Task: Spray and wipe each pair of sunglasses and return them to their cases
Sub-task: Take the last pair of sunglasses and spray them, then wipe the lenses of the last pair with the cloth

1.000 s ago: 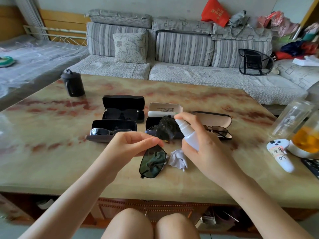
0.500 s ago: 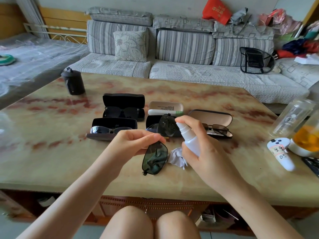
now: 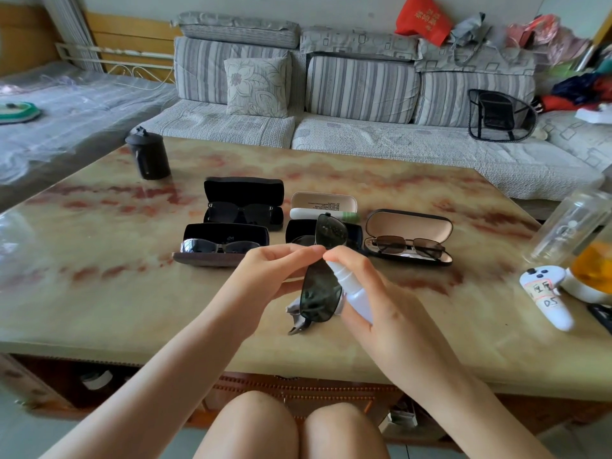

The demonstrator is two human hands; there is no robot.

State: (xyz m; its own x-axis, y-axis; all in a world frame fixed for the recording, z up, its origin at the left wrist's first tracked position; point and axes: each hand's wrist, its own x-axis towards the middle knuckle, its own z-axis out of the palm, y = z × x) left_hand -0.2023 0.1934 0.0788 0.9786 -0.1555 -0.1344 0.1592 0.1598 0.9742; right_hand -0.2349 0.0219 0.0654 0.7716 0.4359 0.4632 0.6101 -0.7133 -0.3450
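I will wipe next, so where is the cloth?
Head view, centre: the cloth lies on the table, mostly hidden behind the held sunglasses, just left of the spray bottle.

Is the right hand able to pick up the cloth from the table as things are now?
Probably not yet: the right hand grips the spray bottle, and the sunglasses held by the left hand hang partly in front of the cloth.

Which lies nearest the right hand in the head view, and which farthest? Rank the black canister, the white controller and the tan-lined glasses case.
1. The tan-lined glasses case: just beyond the right hand, slightly to its right.
2. The white controller: well off to the right.
3. The black canister: far back on the left.
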